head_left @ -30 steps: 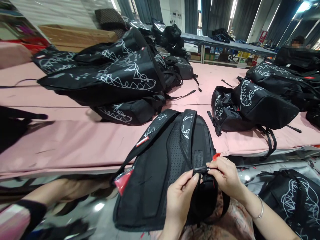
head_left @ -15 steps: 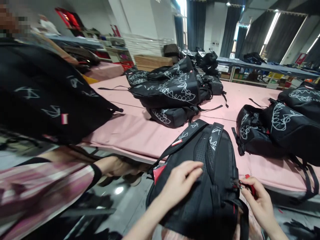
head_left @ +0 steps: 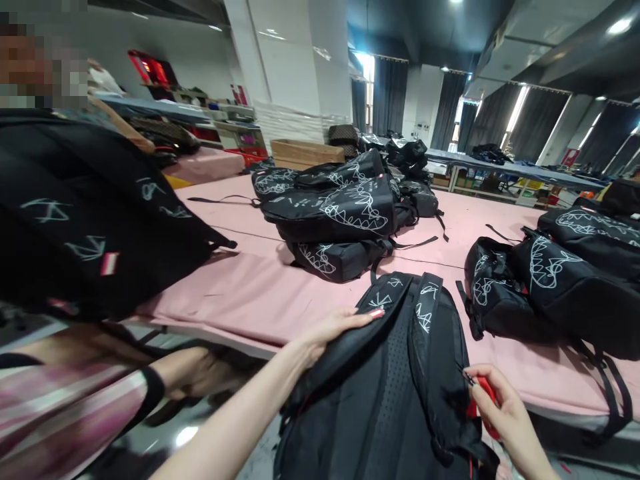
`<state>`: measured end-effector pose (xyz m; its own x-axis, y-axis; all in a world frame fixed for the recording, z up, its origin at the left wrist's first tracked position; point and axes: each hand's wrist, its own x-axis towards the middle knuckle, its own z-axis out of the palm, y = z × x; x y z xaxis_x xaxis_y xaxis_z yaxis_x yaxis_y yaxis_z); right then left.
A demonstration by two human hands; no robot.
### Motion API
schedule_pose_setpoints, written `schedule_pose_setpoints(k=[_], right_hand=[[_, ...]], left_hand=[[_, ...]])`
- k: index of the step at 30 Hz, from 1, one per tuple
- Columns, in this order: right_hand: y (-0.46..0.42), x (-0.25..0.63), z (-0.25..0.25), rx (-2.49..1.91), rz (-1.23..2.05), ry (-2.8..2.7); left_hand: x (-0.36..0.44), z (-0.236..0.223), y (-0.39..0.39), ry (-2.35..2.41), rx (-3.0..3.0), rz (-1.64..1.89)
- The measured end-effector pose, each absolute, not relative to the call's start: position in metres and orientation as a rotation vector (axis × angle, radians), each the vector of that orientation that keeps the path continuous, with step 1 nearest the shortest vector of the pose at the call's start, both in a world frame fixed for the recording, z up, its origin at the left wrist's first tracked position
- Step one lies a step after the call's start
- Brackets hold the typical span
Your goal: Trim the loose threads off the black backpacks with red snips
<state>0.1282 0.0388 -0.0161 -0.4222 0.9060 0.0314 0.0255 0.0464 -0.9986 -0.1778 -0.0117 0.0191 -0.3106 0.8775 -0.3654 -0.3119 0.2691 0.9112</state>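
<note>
The right hand [head_left: 500,403] is closed around a small red-handled tool [head_left: 487,407], probably snips, with thumb and forefinger near its dark tip; how far its blades are apart is too small to tell. The left hand [head_left: 343,327] lies with nearly straight fingers over the left shoulder strap [head_left: 394,285], beside a red-and-white tag; its thumb is hidden, so whether it pinches the strap or only presses on it I cannot tell. The black backpack [head_left: 365,407] sits between and below the two hands, back panel up, its top leaning towards the pink table [head_left: 240,310] beyond them. The right shoulder strap [head_left: 425,317] runs between both grips, just left of the tool tip.

The main risk, I judge, is a nick in the fabric or webbing, since the tip points at the bag's side right by the grip; whether it touches is unclear. If the left hand only rests, the strap could slip and the bag roll into the point. Swinging the right hand outward could also catch the pair of patterned bags [head_left: 560,293] just beyond it, whose loose straps [head_left: 620,390] hang over the table edge
</note>
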Motion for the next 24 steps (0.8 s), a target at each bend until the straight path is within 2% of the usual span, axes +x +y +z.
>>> schedule_pose_setpoints(k=[8, 18, 24], right_hand=[[0.038, 0.126, 0.009, -0.799, 1.284, -1.606], [0.030, 0.134, 0.005, -0.945, 1.202, -1.572], [0.027, 0.143, -0.002, -0.978, 1.272, -1.576]], left_hand=[[-0.046, 0.015, -0.035, 0.810, 0.283, 1.548], [-0.013, 0.016, -0.044, 1.047, 0.264, 1.544], [-0.002, 0.015, -0.043, 1.045, 0.246, 1.565]])
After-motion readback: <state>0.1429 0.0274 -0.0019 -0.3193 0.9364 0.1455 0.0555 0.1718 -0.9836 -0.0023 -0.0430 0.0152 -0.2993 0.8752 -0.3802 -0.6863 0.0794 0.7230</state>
